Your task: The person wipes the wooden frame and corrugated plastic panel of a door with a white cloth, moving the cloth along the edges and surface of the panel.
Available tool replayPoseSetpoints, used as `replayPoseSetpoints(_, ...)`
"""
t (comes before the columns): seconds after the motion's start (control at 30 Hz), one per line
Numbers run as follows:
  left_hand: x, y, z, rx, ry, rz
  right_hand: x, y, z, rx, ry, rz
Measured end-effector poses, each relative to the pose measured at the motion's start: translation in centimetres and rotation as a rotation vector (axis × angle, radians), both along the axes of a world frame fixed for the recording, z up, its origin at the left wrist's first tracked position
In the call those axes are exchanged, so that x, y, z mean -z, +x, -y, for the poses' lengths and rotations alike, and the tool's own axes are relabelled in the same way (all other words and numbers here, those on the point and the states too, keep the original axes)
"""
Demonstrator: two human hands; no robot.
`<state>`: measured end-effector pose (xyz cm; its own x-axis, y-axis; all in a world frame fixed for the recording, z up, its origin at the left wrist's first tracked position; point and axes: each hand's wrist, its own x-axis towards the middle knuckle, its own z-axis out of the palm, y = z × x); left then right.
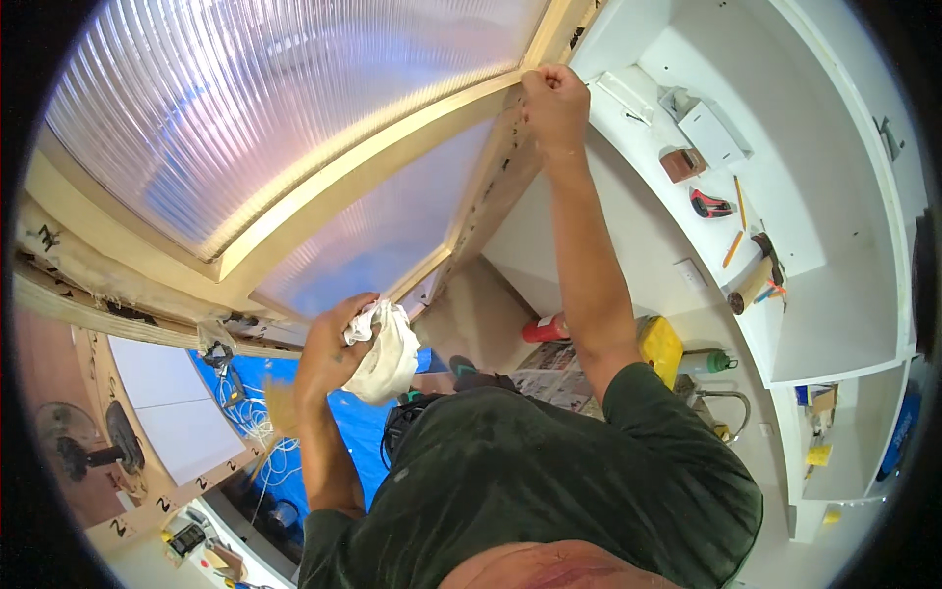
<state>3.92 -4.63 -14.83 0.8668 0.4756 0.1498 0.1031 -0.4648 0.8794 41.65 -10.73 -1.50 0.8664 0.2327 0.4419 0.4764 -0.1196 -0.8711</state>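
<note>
My left hand is closed round a bunched white cloth, held below the wooden frame with its ribbed, see-through panel. Most of the cloth bulges out on the right side of that hand. A smoother clear panel sits in the lower part of the same frame. Raised higher, my right hand has its fingers curled in at the frame's right edge. Whatever it grips there, if anything, is hidden by the fingers.
White shelving on the right bears a red-and-black utility knife, pencils, a brown block and a hammer. A red cylinder and a yellow container stand lower. Blue sheeting and white cables lie left.
</note>
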Motion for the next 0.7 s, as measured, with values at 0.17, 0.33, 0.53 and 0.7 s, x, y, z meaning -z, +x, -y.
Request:
replayPoseSetpoints(0.17, 1.0, -1.3, 0.0, -0.014, -0.072, -0.078, 2.2, -0.9, 1.0, -0.071, -0.011, 0.421)
replayPoseSetpoints(0.33, 2.7, -1.6, 0.4, 0.003, -0.094, -0.102, 2.0, -2.2, 0.7, -0.088, -0.076, 0.588)
replayPoseSetpoints(0.53, 2.7, -1.6, 1.0, 0.0, -0.064, -0.135, 3.0, -1.8, 1.1, -0.06, -0.139, 0.649)
replayPoseSetpoints(0.7, 3.3, -2.4, 1.6, -0.031, -0.07, -0.306, 3.2, -0.6, 2.0, -0.165, -0.17, 0.727)
